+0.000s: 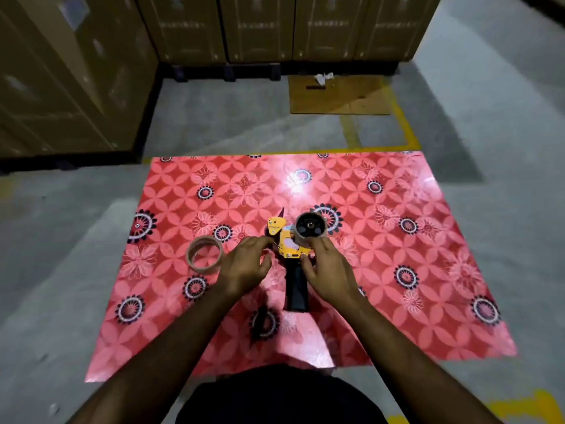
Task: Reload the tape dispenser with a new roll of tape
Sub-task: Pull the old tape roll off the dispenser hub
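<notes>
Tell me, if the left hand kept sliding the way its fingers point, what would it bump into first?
Probably the yellow tape dispenser. The left hand points up and to the right, its fingers already at the dispenser's near side; whether they touch it is unclear.

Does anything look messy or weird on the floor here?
Mostly tidy. One oddity: crumpled white scrap lying on flattened brown cardboard sheet beyond the red flowery mat, like litter. The brown cardboard tape ring simply lies loose beside the yellow-and-black tape dispenser.

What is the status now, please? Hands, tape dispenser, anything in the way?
Both hands, left and right, on tape dispenser, grip unclear. Roll on hub; loose cardboard ring lies left. Nothing blocking.
</notes>
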Demonstrator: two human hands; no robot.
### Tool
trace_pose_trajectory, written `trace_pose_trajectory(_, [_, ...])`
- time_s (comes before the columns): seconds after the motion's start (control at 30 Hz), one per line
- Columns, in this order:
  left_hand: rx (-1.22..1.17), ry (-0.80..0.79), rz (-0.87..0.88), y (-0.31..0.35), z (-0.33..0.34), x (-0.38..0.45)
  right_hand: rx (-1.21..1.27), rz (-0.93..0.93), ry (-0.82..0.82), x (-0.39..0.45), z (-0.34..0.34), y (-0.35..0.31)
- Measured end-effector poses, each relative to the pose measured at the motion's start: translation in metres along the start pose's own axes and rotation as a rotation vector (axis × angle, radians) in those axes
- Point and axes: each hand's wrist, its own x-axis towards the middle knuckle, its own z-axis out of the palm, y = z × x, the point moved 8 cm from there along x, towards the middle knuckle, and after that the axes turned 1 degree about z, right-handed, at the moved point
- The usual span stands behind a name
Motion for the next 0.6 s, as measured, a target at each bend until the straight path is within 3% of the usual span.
trace_pose_trajectory(0.2, [0.033,-0.067,-0.006,0.001,0.013,0.0,-0.046,0.01,-0.086,0.012,0.017,-0.004])
trace_pose_trajectory(0.6, [-0.012,-0.017,-0.012,-0.013,0.015,-0.012,-0.023,-0.089,-0.108,0.011,0.032,-0.004])
